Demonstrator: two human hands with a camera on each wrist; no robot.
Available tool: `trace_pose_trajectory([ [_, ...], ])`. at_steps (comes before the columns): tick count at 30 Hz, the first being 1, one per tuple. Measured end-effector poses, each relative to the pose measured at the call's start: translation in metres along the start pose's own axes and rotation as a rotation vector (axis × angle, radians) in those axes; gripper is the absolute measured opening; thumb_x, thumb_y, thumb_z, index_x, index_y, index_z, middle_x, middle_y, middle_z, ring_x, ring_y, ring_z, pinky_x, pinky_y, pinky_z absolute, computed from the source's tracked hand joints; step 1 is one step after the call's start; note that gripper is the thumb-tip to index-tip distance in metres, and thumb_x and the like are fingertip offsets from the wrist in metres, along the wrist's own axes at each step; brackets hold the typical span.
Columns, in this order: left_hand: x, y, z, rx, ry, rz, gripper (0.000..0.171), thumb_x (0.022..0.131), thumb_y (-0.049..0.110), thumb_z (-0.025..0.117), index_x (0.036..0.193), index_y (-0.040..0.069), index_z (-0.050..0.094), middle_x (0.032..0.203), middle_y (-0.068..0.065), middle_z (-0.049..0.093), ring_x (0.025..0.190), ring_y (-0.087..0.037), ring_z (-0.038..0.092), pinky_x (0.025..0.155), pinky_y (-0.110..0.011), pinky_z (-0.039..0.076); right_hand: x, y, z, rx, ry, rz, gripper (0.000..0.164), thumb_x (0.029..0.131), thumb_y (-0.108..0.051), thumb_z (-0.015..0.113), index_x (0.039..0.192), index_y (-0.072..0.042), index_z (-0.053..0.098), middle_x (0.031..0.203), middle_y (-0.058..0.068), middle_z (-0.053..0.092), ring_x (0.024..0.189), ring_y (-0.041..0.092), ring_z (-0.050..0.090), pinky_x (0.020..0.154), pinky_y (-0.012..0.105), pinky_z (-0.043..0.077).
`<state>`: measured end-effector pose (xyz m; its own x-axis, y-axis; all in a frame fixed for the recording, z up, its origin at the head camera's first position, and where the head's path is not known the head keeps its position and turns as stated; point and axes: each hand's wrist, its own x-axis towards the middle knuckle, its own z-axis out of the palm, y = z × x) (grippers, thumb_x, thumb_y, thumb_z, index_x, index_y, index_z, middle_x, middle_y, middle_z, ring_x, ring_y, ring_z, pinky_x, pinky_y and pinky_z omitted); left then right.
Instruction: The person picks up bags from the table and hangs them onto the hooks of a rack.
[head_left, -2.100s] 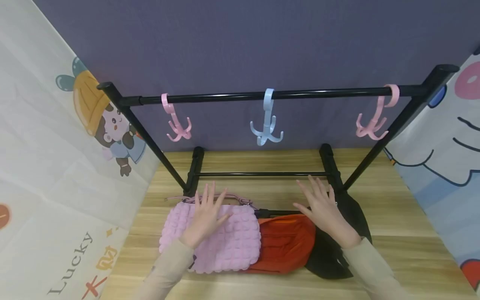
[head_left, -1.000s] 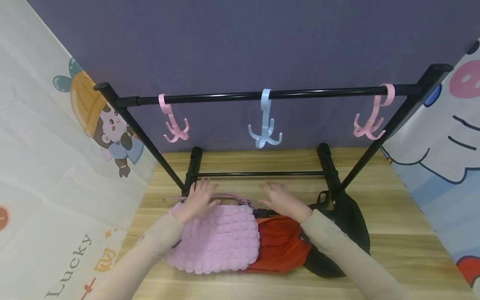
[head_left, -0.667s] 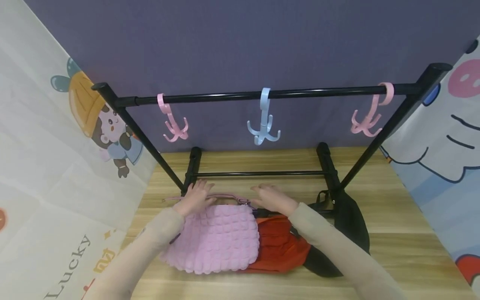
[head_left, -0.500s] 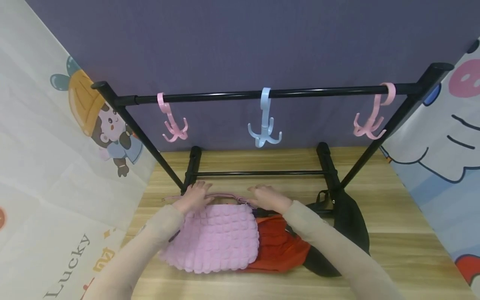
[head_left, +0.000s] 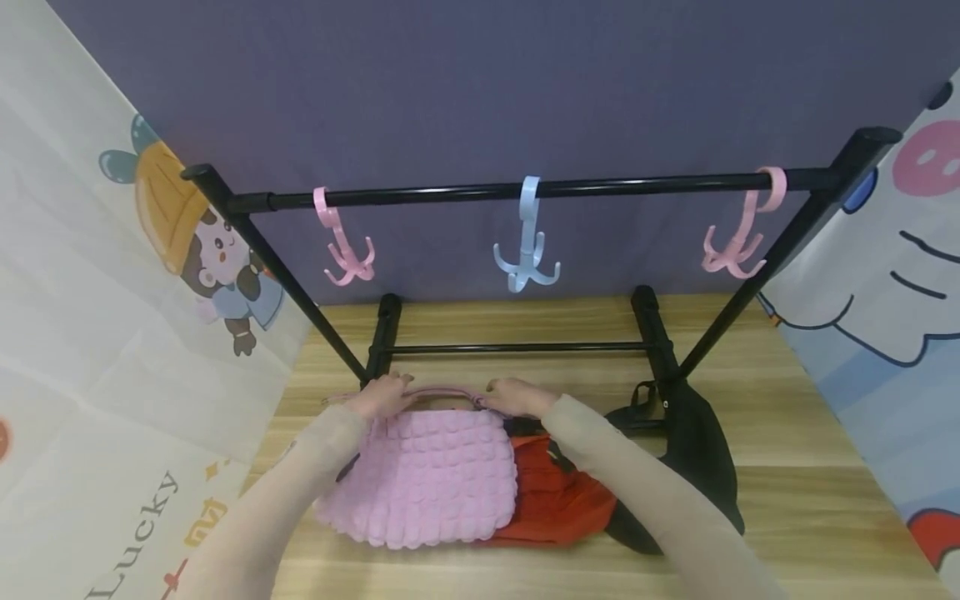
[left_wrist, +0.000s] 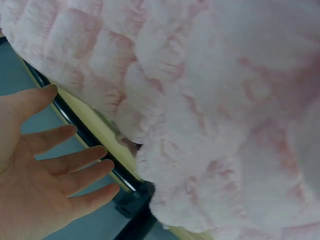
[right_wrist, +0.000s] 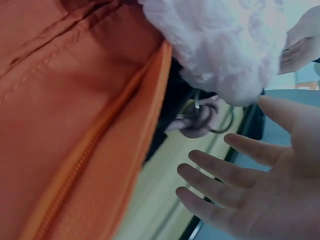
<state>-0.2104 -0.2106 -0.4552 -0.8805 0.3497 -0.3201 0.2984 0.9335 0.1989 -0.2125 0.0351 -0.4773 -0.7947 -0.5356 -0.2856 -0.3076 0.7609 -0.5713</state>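
A puffy pink bag (head_left: 442, 479) lies on the wooden surface, its thin strap (head_left: 446, 390) along the far edge. At the bag's far left corner is my left hand (head_left: 382, 397); the left wrist view shows that hand (left_wrist: 55, 170) with fingers extended beside the quilted fabric (left_wrist: 165, 95). Over by the far right corner my right hand (head_left: 517, 397) hovers near the strap's knotted end (right_wrist: 197, 122). In the right wrist view its fingers (right_wrist: 225, 175) are spread and hold nothing. An orange-red bag (head_left: 558, 500) sits partly under the pink one, beneath my right forearm.
A black rack's top bar (head_left: 442, 194) carries a pink hook (head_left: 350, 250), a blue hook (head_left: 528, 250) and another pink hook (head_left: 738, 237). To the right lies a black bag (head_left: 705, 450). Printed cloths (head_left: 67, 275) flank both sides, and a dark panel (head_left: 525, 83) stands behind.
Both hands have come down to the pink bag's far edge. The right hand has moved left from above the black bag, closer to the strap's knot. The bags have barely moved.
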Motion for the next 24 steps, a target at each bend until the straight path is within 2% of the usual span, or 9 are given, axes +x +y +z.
trace_pose_trajectory([
  [3,0.002,-0.003,0.002,-0.017,-0.04,-0.013,0.044,0.09,0.019,0.05,0.124,-0.008,0.042,0.119,-0.032,0.045,0.106,-0.043,0.048,0.087,-0.053,0.038,0.025,0.027,0.021,0.001,-0.01,-0.025,0.047,0.089,-0.036,0.048,0.111,0.006,0.054,0.107,0.019,0.059,0.101,0.03,0.054,0.085,0.038,0.042],
  [7,0.004,-0.006,0.006,-0.025,-0.053,-0.017,0.041,0.09,0.015,0.048,0.123,-0.008,0.043,0.119,-0.031,0.046,0.109,-0.041,0.046,0.09,-0.049,0.037,0.08,0.088,0.071,-0.057,0.058,-0.12,0.062,0.087,-0.055,0.039,0.104,0.002,0.057,0.095,0.013,0.062,0.087,0.022,0.058,0.074,0.034,0.046],
  [9,0.005,-0.008,0.008,-0.024,-0.051,-0.014,0.039,0.089,0.013,0.048,0.122,-0.009,0.044,0.116,-0.03,0.048,0.109,-0.041,0.046,0.09,-0.049,0.037,0.1,0.106,0.089,-0.077,0.065,-0.103,0.059,0.088,-0.053,0.036,0.106,-0.001,0.057,0.097,0.01,0.062,0.087,0.02,0.057,0.076,0.033,0.045],
  [10,0.005,-0.009,0.009,-0.026,-0.051,-0.016,0.039,0.089,0.013,0.048,0.121,-0.009,0.044,0.116,-0.03,0.049,0.109,-0.041,0.046,0.09,-0.048,0.037,0.108,0.114,0.098,-0.108,0.101,-0.133,0.06,0.088,-0.054,0.035,0.104,0.0,0.057,0.094,0.011,0.062,0.084,0.02,0.057,0.074,0.034,0.045],
  [14,0.008,-0.015,0.013,-0.017,-0.036,-0.001,0.037,0.087,0.011,0.05,0.118,-0.01,0.047,0.111,-0.031,0.052,0.105,-0.042,0.049,0.088,-0.048,0.039,0.116,0.114,0.1,-0.106,0.077,-0.111,0.053,0.09,-0.048,0.036,0.109,-0.004,0.058,0.099,0.008,0.062,0.087,0.018,0.057,0.078,0.032,0.044],
  [17,0.009,-0.018,0.014,-0.006,-0.026,0.013,0.036,0.087,0.01,0.05,0.116,-0.011,0.047,0.109,-0.03,0.053,0.103,-0.041,0.05,0.088,-0.047,0.04,0.114,0.111,0.097,-0.065,0.067,-0.13,0.054,0.09,-0.049,0.037,0.108,-0.004,0.059,0.094,0.005,0.062,0.077,0.014,0.056,0.07,0.028,0.045],
  [19,0.01,-0.02,0.015,0.008,-0.023,0.021,0.035,0.087,0.009,0.05,0.115,-0.011,0.048,0.108,-0.03,0.054,0.102,-0.04,0.051,0.088,-0.046,0.04,0.118,0.109,0.099,-0.044,0.022,-0.058,0.049,0.092,-0.047,0.034,0.109,-0.008,0.06,0.092,0.003,0.061,0.075,0.014,0.056,0.07,0.029,0.045],
  [22,0.011,-0.02,0.015,0.02,-0.033,0.021,0.036,0.087,0.011,0.051,0.115,-0.012,0.048,0.109,-0.03,0.054,0.103,-0.04,0.051,0.088,-0.046,0.04,0.139,0.129,0.118,-0.066,0.053,-0.098,0.048,0.092,-0.043,0.033,0.1,-0.005,0.06,0.08,0.004,0.058,0.062,0.015,0.052,0.057,0.029,0.042],
  [24,0.012,-0.021,0.016,0.026,-0.04,0.013,0.036,0.087,0.012,0.052,0.115,-0.011,0.049,0.109,-0.029,0.054,0.102,-0.039,0.052,0.088,-0.046,0.04,0.163,0.147,0.134,-0.088,0.042,-0.05,0.043,0.092,-0.042,0.033,0.102,-0.009,0.06,0.082,0.002,0.058,0.064,0.014,0.053,0.059,0.029,0.043],
])
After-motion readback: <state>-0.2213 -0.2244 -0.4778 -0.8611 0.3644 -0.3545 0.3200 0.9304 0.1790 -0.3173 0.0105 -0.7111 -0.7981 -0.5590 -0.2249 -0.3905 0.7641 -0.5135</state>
